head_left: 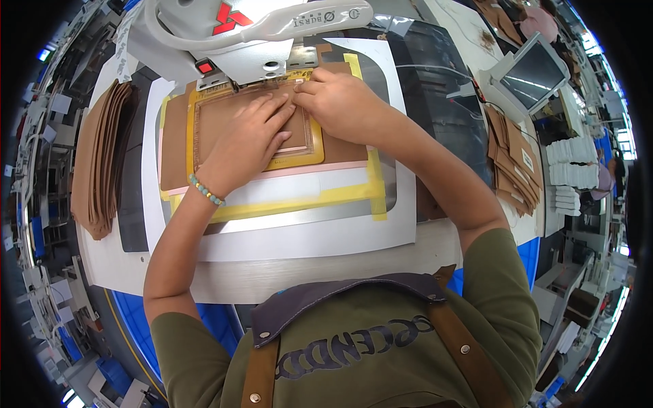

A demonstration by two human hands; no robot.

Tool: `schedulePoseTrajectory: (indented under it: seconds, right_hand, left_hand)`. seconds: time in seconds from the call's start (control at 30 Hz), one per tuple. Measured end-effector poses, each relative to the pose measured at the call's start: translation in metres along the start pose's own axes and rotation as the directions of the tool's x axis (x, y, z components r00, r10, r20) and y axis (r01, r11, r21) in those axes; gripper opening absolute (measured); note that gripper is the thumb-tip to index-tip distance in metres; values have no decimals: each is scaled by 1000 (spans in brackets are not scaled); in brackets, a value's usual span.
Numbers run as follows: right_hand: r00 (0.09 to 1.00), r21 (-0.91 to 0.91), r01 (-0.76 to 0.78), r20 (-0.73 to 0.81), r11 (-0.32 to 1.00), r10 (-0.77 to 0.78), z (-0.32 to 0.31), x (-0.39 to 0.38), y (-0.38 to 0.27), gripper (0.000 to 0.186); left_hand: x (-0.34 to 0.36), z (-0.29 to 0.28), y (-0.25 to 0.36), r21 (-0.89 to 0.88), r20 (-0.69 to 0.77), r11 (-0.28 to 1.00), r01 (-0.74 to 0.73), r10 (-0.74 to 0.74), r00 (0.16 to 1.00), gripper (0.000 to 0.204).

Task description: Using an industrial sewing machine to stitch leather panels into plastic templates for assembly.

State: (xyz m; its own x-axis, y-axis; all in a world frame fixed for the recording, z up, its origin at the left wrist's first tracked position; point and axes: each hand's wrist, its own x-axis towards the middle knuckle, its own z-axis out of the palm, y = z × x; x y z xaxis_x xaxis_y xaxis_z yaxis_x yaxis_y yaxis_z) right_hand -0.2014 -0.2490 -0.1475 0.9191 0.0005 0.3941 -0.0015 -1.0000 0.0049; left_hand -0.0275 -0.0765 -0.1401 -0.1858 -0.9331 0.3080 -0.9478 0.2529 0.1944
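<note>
My left hand (248, 139) lies flat with fingers stretched over a brown fabric panel (224, 122) inside a yellow rectangular frame (299, 160). A bead bracelet circles that wrist. At the frame's upper right corner, my right hand (340, 105) has its fingers curled together, the tips pressed down close to the left fingertips. What they pinch, if anything, is hidden. Just beyond both hands stands the white head of a sewing machine (252, 64). Under the frame, a larger brown piece (175, 136) rests on a plate edged with yellow tape (299, 202).
A thick stack of brown fabric pieces (102, 160) lies at the left. More brown pieces (513, 160) sit at the right, below a control screen (530, 71). A white curved handle (306, 20) extends across the machine's top. White sheeting (306, 245) covers the table's near part.
</note>
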Motion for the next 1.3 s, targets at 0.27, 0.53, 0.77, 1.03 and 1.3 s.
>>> schedulePoseTrajectory:
  seconds: [0.27, 0.53, 0.77, 1.03, 1.3]
  right_hand:
    - [996, 103, -33, 84, 994, 24, -24, -16, -12, 32]
    - [971, 461, -237, 95, 855, 218, -88, -128, -40, 24]
    - [857, 669, -514, 373, 536, 357, -114, -194, -101, 29]
    - [824, 756, -567, 531, 329, 199, -105, -201, -170, 32]
    - [780, 541, -573, 592, 616, 205, -121, -253, -217, 38]
  left_hand:
    - [-5, -2, -10, 19, 17, 999, 50, -50, 999, 44]
    - [-36, -10, -10, -33, 57, 992, 121, -119, 991, 47]
    - [-67, 0, -13, -302, -73, 929, 212, -244, 967, 47]
    - [-66, 17, -32, -544, -58, 779, 313, -407, 911, 42]
    - [-76, 12, -24, -38, -360, 998, 58, -68, 930, 25]
